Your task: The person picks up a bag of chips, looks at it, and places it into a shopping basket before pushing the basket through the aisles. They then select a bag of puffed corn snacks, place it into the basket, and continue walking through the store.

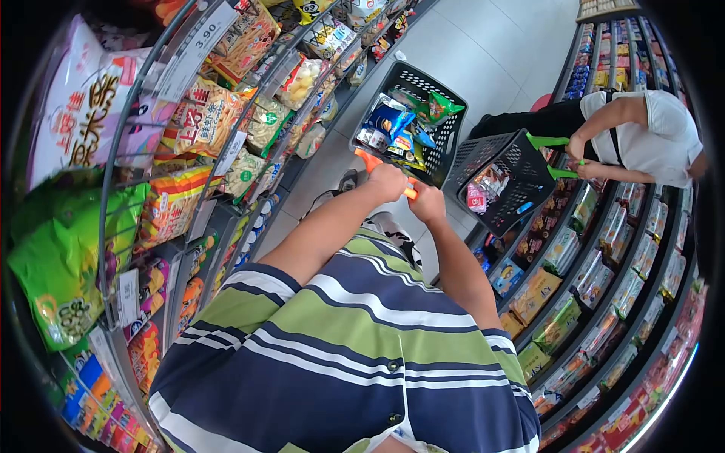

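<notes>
My left hand [387, 181] is wrapped round the orange handle [368, 159] of a black shopping basket [451, 140]. Beside it, my right hand [429, 202] grips the same handle farther to the right. The basket stands ahead of my hands on the tiled floor. Inside lie several snack bags, among them a blue bag [387, 117], a green bag [442, 107] and a yellow bag [408, 151].
Wire racks of snack bags [198, 117] line my left. At the right, a person [627, 136] in a white top holds another black basket [502, 181] by its green handle. Behind them run shelves of packaged food [596, 275]. Pale floor tiles [483, 45] stretch ahead.
</notes>
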Motion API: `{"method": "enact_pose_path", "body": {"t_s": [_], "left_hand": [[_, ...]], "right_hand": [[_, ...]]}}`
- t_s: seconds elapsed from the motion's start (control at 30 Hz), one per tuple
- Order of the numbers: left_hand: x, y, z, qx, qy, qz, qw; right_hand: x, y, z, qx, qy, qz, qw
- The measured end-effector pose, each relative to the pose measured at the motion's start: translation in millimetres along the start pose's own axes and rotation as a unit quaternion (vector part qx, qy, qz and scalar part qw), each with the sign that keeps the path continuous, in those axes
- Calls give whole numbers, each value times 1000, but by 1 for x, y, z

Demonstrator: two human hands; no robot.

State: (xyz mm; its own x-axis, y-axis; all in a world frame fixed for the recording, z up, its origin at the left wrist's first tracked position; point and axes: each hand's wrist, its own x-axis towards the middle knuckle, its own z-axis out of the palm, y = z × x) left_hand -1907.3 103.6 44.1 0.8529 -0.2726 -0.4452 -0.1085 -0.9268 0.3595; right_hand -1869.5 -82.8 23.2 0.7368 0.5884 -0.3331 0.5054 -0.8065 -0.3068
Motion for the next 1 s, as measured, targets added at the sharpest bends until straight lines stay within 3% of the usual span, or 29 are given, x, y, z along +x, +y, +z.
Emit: {"method": "enact_pose_path", "body": {"t_s": [0.43, 1.0], "left_hand": [[58, -28, -44, -8, -13, 32, 999], [177, -63, -130, 39, -65, 5, 997]], "right_hand": [[59, 17, -33, 5, 18, 3, 1000], [172, 64, -93, 32, 44, 12, 998]]}}
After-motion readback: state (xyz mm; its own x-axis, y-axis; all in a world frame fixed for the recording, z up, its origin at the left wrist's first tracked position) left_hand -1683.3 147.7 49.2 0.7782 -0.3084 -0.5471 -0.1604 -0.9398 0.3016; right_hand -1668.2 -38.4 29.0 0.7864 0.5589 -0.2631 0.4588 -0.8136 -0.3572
